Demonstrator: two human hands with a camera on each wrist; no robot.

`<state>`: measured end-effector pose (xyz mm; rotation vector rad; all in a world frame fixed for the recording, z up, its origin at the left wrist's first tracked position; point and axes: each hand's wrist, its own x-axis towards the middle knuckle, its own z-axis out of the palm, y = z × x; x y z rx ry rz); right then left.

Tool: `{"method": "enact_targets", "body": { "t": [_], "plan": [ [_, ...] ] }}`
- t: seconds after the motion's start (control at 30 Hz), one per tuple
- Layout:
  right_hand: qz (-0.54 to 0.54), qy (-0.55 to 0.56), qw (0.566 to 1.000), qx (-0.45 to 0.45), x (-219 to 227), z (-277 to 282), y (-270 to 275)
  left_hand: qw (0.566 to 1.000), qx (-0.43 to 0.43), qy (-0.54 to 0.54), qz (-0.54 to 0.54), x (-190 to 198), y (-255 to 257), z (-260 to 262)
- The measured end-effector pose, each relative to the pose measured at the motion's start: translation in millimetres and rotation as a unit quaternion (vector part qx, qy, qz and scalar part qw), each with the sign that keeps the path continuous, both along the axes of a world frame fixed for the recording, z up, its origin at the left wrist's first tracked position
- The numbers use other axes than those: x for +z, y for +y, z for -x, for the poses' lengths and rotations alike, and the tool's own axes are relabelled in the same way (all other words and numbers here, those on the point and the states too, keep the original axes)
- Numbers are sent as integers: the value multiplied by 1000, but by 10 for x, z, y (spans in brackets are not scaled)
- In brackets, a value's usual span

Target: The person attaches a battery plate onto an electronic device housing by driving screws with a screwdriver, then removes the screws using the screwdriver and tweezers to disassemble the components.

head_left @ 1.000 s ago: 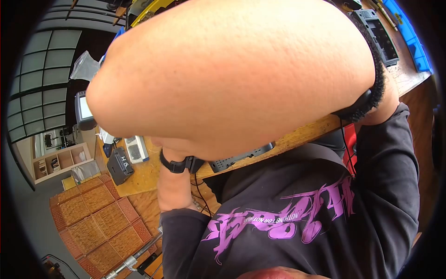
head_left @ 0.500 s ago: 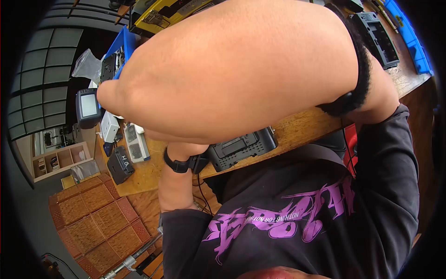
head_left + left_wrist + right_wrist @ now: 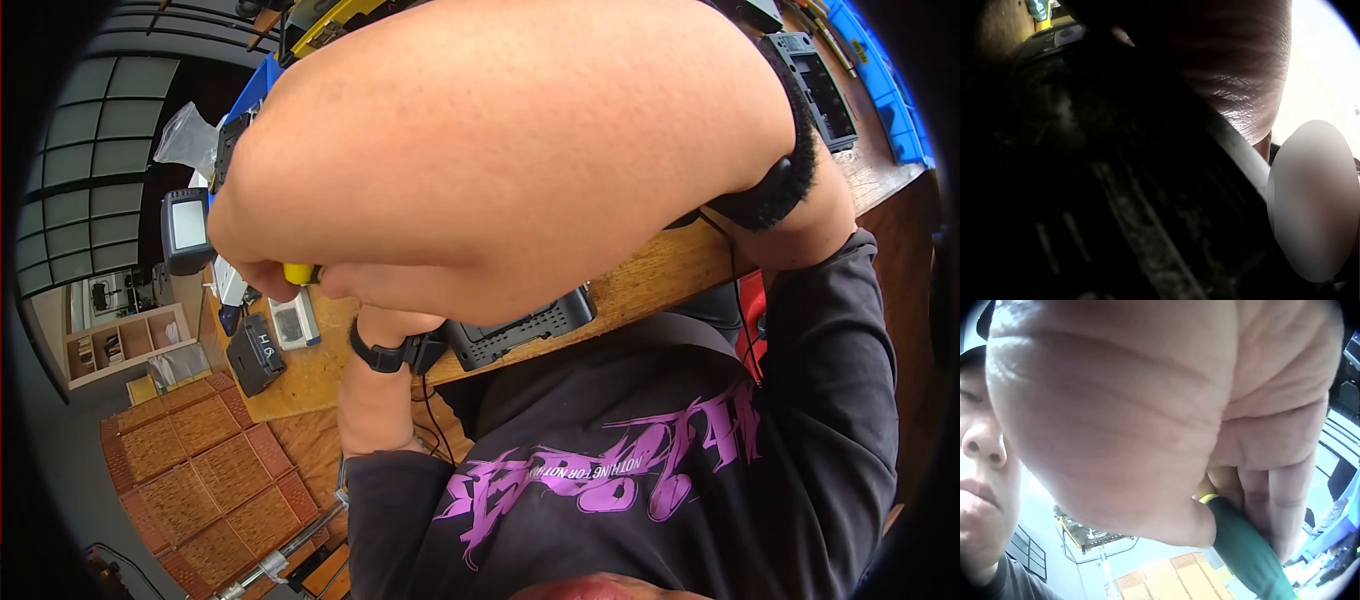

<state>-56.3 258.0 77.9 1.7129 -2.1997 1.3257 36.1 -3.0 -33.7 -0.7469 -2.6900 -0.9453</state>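
In the head view my right hand (image 3: 480, 170) looms large across the middle, close to the camera. It grips a screwdriver-like tool by its green handle (image 3: 1244, 550), with thumb and fingers around it in the right wrist view. The tool's yellow end (image 3: 299, 273) peeks out beneath the fingers. Below this hand, a black perforated plastic casing (image 3: 530, 330) lies at the bench's near edge. My left hand (image 3: 395, 322) is beside the casing's left end, mostly covered by the right. Its palm (image 3: 1244, 81) shows over a dark surface in the left wrist view; its fingers are hidden.
On the wooden bench (image 3: 650, 275), a dark box marked with letters (image 3: 256, 352) and a white-framed case (image 3: 293, 322) stand at left. A small screen device (image 3: 187, 230) is behind them. Another grey casing (image 3: 815, 90) and a blue tray (image 3: 885, 70) sit at far right.
My right hand shifted and turned, first uncovering more of the casing, then covering part of it again. The yellow tool end has come into view under its fingers. The left forearm stayed nearly still.
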Motion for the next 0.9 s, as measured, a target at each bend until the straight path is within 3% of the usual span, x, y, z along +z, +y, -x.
{"method": "enact_targets", "body": {
  "t": [0.03,0.27,0.37,0.57,0.67,0.9],
  "plan": [
    [-1,1,1000,1,-2,-2,3,998,2,50,49,0,-2,-7],
    [-7,9,1000,8,36,-4,23,994,-28,60,84,-60,-69,-31],
    [-10,11,1000,13,135,22,-10,999,-34,19,-11,2,23,-1],
    [-14,13,1000,23,466,-44,-147,999,-34,13,8,-62,-61,-12],
    [-17,15,999,27,131,28,24,999,-36,11,17,-112,-106,-15],
    [-34,39,997,59,242,78,-3,999,-15,25,28,-132,-143,9]
  ]
}}
